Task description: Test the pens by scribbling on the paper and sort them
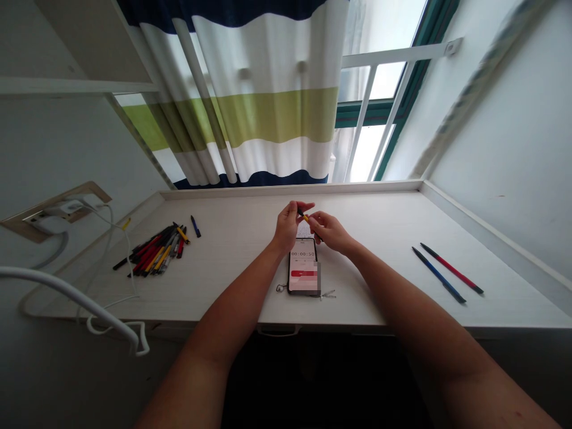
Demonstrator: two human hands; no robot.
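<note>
The left hand [286, 227] and right hand [327, 232] were closed on a yellow pen [305, 218], gripping it above a phone [304, 267] showing a timer. A slip could have dropped parts onto the phone or rolled them toward the near edge of the surface [375, 292]. Open room lay between the hands and the two loose pens [447, 273] at right; a pile of pens [154, 250] lay at left.

Pen heap [154, 250] left of the phone [302, 268], 2 pens [451, 267] right.
</note>
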